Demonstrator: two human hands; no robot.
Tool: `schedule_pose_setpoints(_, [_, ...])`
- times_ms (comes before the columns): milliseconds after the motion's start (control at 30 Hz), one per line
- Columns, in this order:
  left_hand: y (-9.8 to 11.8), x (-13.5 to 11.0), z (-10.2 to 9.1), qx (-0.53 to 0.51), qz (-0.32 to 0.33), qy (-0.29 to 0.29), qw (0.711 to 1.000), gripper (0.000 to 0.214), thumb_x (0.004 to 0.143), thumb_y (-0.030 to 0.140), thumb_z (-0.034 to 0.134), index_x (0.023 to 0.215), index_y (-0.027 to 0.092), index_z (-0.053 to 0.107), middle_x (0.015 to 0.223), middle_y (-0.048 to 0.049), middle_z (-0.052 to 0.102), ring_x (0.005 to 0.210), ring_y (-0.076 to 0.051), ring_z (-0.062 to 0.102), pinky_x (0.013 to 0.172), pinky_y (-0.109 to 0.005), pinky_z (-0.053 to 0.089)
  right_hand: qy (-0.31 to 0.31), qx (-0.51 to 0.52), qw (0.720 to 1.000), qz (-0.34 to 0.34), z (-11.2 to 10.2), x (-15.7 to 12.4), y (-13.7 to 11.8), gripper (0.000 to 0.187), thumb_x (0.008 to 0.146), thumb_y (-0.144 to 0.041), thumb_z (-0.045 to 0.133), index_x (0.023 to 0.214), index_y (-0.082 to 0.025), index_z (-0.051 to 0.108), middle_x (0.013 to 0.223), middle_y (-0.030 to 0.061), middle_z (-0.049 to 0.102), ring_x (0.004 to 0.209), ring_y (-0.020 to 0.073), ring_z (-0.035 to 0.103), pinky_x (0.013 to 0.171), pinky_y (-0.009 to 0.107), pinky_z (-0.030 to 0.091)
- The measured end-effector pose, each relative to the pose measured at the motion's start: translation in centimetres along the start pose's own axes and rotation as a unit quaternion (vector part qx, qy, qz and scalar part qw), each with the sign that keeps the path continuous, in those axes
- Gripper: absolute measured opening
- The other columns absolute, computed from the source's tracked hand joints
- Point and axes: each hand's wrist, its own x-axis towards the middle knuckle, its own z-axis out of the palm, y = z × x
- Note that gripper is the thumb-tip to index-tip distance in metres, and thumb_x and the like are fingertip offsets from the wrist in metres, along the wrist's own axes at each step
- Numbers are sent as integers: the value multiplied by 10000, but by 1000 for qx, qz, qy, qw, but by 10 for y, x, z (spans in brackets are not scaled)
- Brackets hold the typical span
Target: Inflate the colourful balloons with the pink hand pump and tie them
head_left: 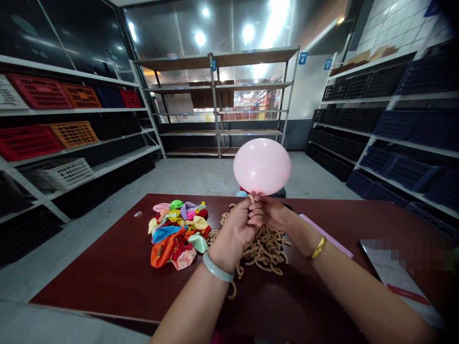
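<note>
An inflated pink balloon (pixel 261 165) stands just above my two hands, over the table's far edge. My right hand (pixel 275 212) is closed in a pinch at the balloon's lower end; the neck itself is hidden by fingers. My left hand (pixel 239 223), its fingers curled shut, meets the right one, and a short tan curled piece shows at its fingertips. Beneath both hands lies a pile of tan curled, cord-like pieces (pixel 267 251). Left of it is a heap of limp, uninflated balloons (pixel 179 231) in many colours.
On the dark red table (pixel 107 267) a lilac strip (pixel 326 234) and a flat silvery item (pixel 394 272) lie to the right. A clear scrap (pixel 138 214) is at the far left. Shelves with crates (pixel 73 134) line both sides; a metal rack (pixel 217 110) stands behind.
</note>
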Motion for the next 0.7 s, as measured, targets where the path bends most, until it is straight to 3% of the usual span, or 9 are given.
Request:
schedule_pose_setpoints(167, [2,8,-13,92,3,27,995,119,810,85,532,734,144,463,554,77,273,385,-13,242,346,-114,171,39,64,996,43,-17,-13,-4,330,763,-444,627,954,-177,659,844,54,667,562,101,540,440,210,397])
schedule_pose_setpoints(267, [-4,19,-29,205,99,63,972,119,766,136,583,721,154,474,547,80,284,400,-25,231,364,-143,140,112,49,991,46,-23,-17,3,330,720,-451,671,863,-154,674,751,22,623,492,65,412,393,197,285])
schedule_pose_setpoints(367, [-10,31,-43,337,221,156,902,151,778,249,578,687,161,496,503,83,291,398,-42,219,388,-174,148,160,26,986,39,-21,-20,14,297,689,-436,699,784,-156,667,630,-15,563,488,77,388,421,212,286])
schedule_pose_setpoints(467, [-13,38,-52,453,277,220,818,225,805,355,562,701,156,569,482,63,378,426,-71,307,440,-203,252,181,-35,983,15,-14,-25,18,237,715,-410,680,765,-179,669,621,-13,572,532,112,451,474,235,334])
schedule_pose_setpoints(567, [-19,40,-52,534,335,213,747,253,832,372,539,753,152,636,620,5,559,579,-116,470,575,-227,366,175,-164,968,-78,-11,-31,11,147,783,-343,621,789,-202,664,750,18,627,694,162,553,617,278,430])
schedule_pose_setpoints(700, [-29,38,-46,585,380,173,696,269,861,363,512,764,163,661,735,-20,624,720,-146,533,661,-226,387,147,-241,937,-205,-14,-38,0,108,838,-256,564,769,-208,633,906,51,623,914,186,573,835,335,449])
